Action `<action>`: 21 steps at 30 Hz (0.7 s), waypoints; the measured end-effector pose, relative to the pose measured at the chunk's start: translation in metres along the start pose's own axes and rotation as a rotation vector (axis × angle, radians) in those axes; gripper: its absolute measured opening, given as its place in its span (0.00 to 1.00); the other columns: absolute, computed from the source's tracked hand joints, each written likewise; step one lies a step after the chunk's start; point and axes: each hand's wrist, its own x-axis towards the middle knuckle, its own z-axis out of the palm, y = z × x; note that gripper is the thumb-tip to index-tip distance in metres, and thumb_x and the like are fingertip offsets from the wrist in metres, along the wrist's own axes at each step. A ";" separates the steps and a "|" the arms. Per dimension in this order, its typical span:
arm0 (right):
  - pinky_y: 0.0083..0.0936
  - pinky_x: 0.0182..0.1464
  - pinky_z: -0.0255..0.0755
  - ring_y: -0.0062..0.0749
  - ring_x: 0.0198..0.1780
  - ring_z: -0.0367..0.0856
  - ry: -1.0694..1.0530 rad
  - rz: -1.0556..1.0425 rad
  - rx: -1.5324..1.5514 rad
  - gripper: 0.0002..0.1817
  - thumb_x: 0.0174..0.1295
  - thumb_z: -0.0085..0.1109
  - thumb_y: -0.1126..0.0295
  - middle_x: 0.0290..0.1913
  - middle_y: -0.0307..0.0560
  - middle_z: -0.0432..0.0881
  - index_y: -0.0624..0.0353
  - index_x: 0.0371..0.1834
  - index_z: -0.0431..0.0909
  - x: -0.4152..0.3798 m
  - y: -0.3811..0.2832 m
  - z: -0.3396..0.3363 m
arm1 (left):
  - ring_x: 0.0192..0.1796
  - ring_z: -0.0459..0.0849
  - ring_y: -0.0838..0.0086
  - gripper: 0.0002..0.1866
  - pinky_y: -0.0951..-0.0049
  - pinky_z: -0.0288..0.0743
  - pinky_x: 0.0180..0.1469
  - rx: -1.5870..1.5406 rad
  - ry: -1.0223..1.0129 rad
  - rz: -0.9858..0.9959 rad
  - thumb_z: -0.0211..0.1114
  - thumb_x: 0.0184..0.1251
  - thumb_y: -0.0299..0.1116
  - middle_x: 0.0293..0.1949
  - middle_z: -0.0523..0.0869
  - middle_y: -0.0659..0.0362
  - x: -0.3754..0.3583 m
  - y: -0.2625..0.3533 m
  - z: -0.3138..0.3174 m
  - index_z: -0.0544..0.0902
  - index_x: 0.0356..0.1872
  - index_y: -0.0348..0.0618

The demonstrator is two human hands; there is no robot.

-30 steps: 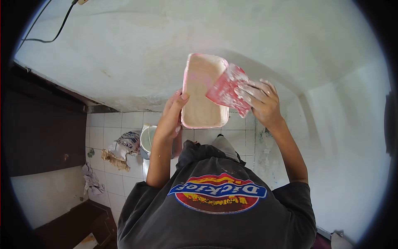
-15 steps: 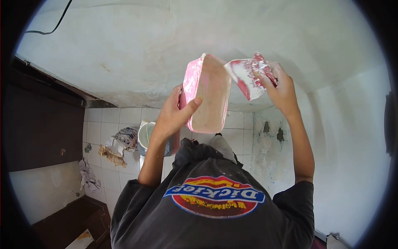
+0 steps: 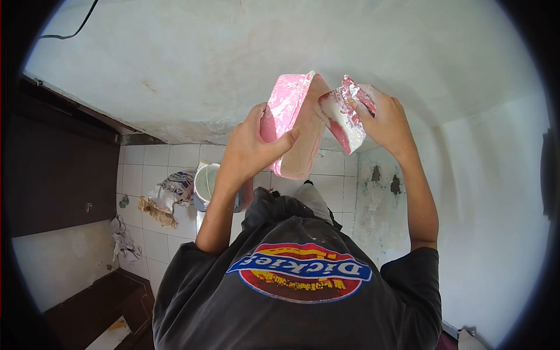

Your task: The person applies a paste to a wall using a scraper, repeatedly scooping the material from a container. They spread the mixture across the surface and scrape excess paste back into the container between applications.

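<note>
My left hand (image 3: 254, 140) grips a pink rectangular tub (image 3: 286, 105) by its side, thumb over the rim. White smears cover the tub's outside, and its inside has a thin beige coating. In my right hand (image 3: 385, 119) is a red scraper (image 3: 344, 119) with white paste on its face, fingers closed round its upper edge. The scraper's left edge meets the right rim of the tub. Both are held up in front of the wall.
A pale, patchy wall (image 3: 204, 76) rises ahead. On the tiled floor (image 3: 154, 181) are a bucket (image 3: 207, 182), a crumpled sack (image 3: 175, 189) and a rag (image 3: 123, 239). A dark panel (image 3: 64, 175) stands at left, and a cable (image 3: 73, 32) hangs upper left.
The tub has tilted, showing more of its outer side. The scraper has moved slightly left and down and turned, and now meets the tub's rim.
</note>
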 end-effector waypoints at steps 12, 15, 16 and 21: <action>0.43 0.41 0.73 0.60 0.36 0.80 -0.216 -0.013 0.091 0.13 0.59 0.59 0.66 0.32 0.63 0.82 0.66 0.40 0.78 -0.022 0.001 0.048 | 0.45 0.88 0.52 0.40 0.61 0.79 0.50 0.132 -0.003 -0.006 0.70 0.45 0.53 0.40 0.87 0.40 0.002 0.001 0.006 0.77 0.54 0.28; 0.41 0.39 0.72 0.58 0.33 0.79 -0.346 0.002 0.124 0.14 0.60 0.61 0.64 0.31 0.63 0.81 0.67 0.38 0.78 -0.020 0.007 0.054 | 0.45 0.88 0.51 0.41 0.60 0.79 0.50 0.151 -0.025 -0.031 0.70 0.45 0.54 0.39 0.87 0.39 0.006 0.000 0.009 0.77 0.54 0.27; 0.40 0.39 0.72 0.54 0.31 0.80 -0.410 -0.009 0.118 0.15 0.60 0.62 0.64 0.30 0.63 0.81 0.68 0.37 0.78 -0.021 0.009 0.059 | 0.44 0.87 0.51 0.41 0.60 0.79 0.50 0.157 -0.023 -0.027 0.70 0.45 0.56 0.39 0.87 0.39 0.007 -0.002 0.008 0.77 0.53 0.27; 0.29 0.38 0.72 0.29 0.31 0.79 -0.459 -0.003 0.440 0.12 0.65 0.59 0.68 0.30 0.51 0.83 0.69 0.42 0.80 -0.026 0.018 0.066 | 0.45 0.87 0.49 0.42 0.59 0.78 0.51 0.186 -0.034 -0.069 0.69 0.47 0.59 0.39 0.87 0.38 0.014 -0.015 0.006 0.78 0.53 0.27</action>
